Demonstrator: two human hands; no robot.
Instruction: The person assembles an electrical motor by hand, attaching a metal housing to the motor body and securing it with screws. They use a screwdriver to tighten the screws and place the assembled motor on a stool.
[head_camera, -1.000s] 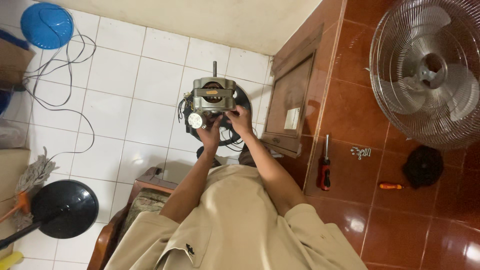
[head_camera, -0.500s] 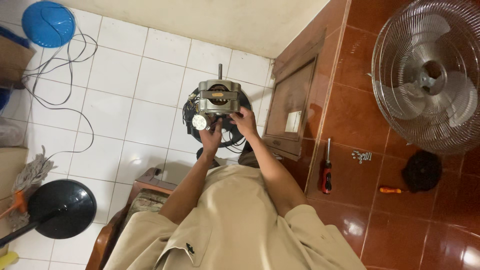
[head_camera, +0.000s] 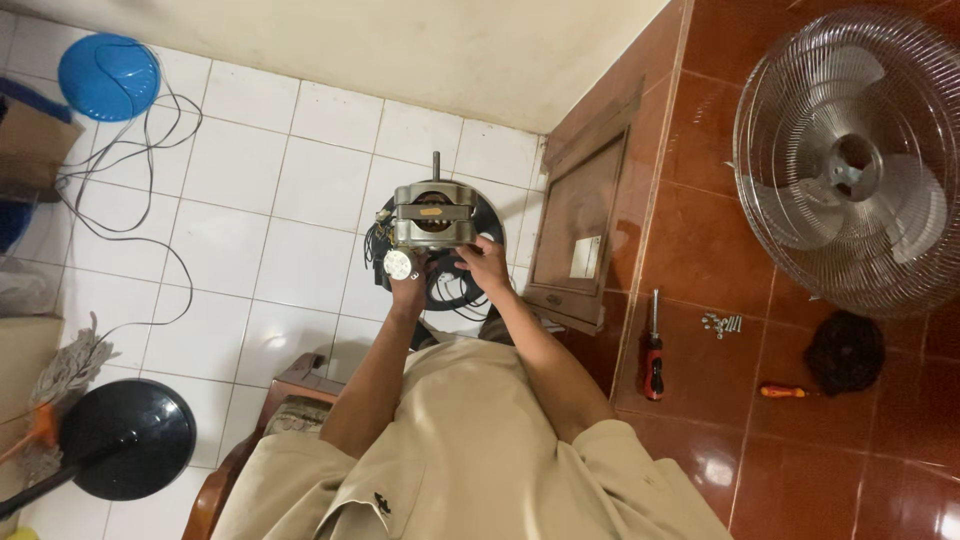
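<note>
Floor tiles (head_camera: 300, 190) of glossy white meet a step of dark red tile (head_camera: 720, 240), where a round wire fan cage (head_camera: 850, 160) with 3 pale blades lies flat. Left, near the person's chair, a black domed fan base (head_camera: 125, 440) sits below a loose grey cable (head_camera: 130, 170) and a blue plastic disc (head_camera: 108, 75). In the middle, a boxy metal motor (head_camera: 432, 215) — grey-olive casing, thin shaft pointing away from the person — is held over a black ring with coiled wires (head_camera: 470, 285). It lies just beyond both hands, its long axis running straight away from them. The left hand (head_camera: 408, 285) is clenched at the near left corner by a white round knob (head_camera: 398, 264); the right hand (head_camera: 487, 262) grips the near right edge, about equally near. On the red tile: a red-handled screwdriver (head_camera: 652, 355), a few small screws (head_camera: 720, 323), a small orange driver (head_camera: 783, 391)
</note>
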